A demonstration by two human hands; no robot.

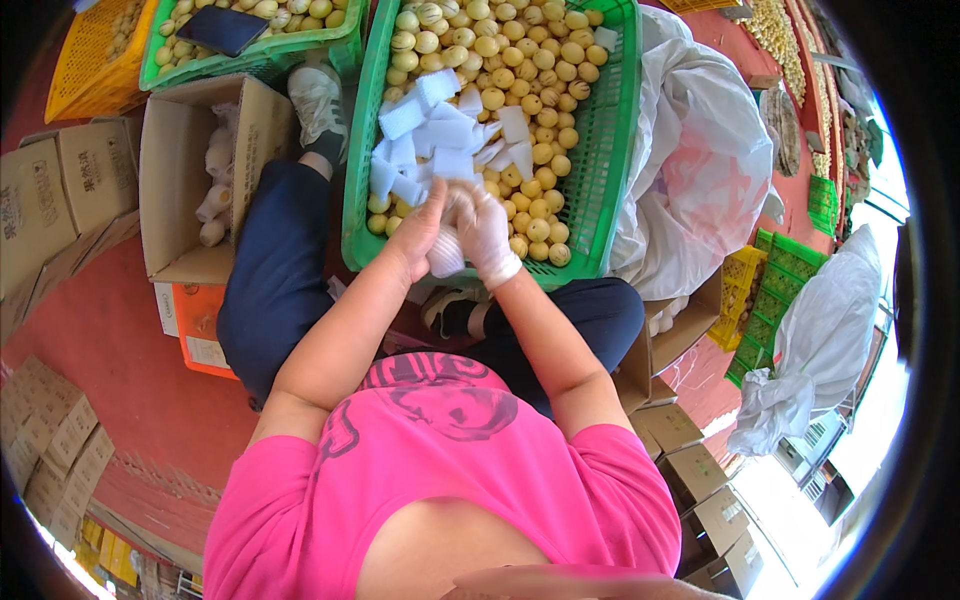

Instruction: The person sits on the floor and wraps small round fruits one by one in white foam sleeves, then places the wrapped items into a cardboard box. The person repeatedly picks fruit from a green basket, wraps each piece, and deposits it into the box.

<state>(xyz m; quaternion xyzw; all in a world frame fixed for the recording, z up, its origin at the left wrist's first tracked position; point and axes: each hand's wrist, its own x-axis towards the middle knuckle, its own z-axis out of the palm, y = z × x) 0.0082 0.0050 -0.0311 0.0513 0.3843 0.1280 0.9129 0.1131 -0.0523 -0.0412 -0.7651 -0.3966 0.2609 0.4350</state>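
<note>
A large green plastic crate before me holds many round yellow fruits, some with dark stripes. White foam net sleeves lie heaped on the fruits at the crate's left side. Over the crate's near edge my left hand, bare, and my right hand, in a thin pale glove, meet. Between them is a white foam net sleeve, held by both hands; whether a fruit is inside it is hidden. The fingers are partly blurred.
An open cardboard box with foam-wrapped fruits stands at left. Behind it, a green crate of fruits bears a dark phone. A large white plastic bag touches the crate's right side. Cardboard boxes stand at lower right.
</note>
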